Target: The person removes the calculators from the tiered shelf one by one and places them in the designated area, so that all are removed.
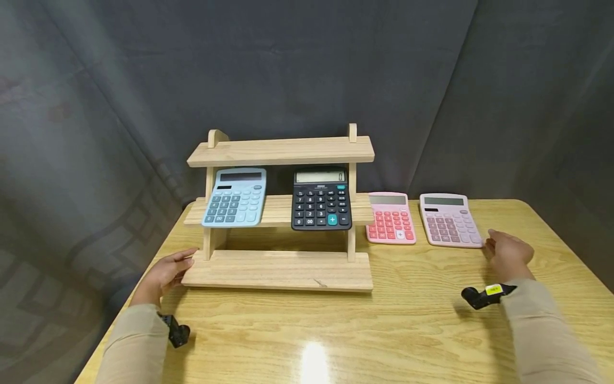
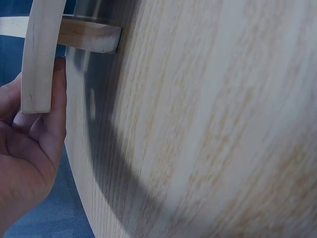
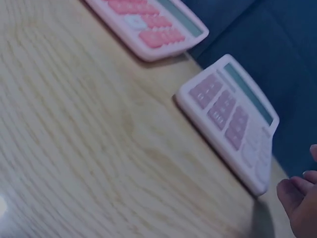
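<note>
Beige sleeves (image 1: 136, 344) foremost; left hand (image 1: 164, 272) grips a three-tiered pale wooden shelf (image 1: 275, 269). Right hand (image 1: 511, 254), relaxed and empty, is beside a pale-pink rectangular calculator (image 1: 450, 220) on the wood-grained table (image 1: 259, 325); only the right wrist view shows their gap.

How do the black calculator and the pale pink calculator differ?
The black calculator rests on the middle shelf; the pale pink calculator lies on the table. The black calculator's screen shows a 0; the pale pink calculator's looks blank. Both have a screen above keys.
</note>
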Motion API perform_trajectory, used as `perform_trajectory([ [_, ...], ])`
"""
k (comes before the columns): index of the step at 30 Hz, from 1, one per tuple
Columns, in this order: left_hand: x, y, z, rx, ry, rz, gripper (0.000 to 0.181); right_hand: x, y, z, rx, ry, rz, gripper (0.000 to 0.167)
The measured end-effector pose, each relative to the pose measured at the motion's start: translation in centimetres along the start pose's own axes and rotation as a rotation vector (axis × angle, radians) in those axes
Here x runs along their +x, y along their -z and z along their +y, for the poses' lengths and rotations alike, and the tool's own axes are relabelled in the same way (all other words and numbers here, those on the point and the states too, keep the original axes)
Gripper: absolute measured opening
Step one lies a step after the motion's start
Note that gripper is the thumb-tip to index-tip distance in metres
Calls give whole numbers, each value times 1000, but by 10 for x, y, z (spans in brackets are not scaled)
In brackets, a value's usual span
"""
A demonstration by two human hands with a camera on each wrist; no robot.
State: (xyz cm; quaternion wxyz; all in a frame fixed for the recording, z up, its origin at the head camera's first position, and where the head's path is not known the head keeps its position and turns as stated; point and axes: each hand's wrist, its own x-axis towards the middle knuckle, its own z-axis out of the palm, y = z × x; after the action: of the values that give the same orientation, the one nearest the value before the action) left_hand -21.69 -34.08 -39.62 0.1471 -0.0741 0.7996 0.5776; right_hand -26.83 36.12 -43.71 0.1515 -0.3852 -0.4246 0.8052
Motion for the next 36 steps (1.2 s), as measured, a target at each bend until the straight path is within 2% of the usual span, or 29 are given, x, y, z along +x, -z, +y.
perform_trajectory([
  [4,-1,-1,1,11,12,4,53,21,4,3,76,32,-55,29],
  [7,-1,-1,2,20,18,7,53,27,4,6,119,34,-131,27],
  [9,-1,-1,2,23,19,8,53,25,2,9,138,38,-197,22],
  [12,0,-1,1,20,16,9,52,19,-2,12,173,7,-290,23],
  [19,1,-2,-1,34,1,8,52,9,-13,19,223,-45,-430,30],
  [21,1,-2,-1,38,0,10,51,-4,-18,19,216,-45,-446,28],
  [22,1,-2,-1,38,0,11,51,-14,-21,17,232,-75,-466,24],
  [26,0,-2,0,42,2,12,51,-77,-36,7,307,-182,-548,10],
  [28,-1,-2,0,43,4,12,52,-105,-41,3,354,-246,-617,13],
  [29,-1,-2,0,44,6,12,52,-116,-44,3,357,-245,-637,15],
  [32,-1,-2,1,43,3,9,52,-133,-48,4,360,-252,-689,19],
  [36,-1,-2,0,31,-3,7,52,-139,-51,10,357,-236,-755,17],
])
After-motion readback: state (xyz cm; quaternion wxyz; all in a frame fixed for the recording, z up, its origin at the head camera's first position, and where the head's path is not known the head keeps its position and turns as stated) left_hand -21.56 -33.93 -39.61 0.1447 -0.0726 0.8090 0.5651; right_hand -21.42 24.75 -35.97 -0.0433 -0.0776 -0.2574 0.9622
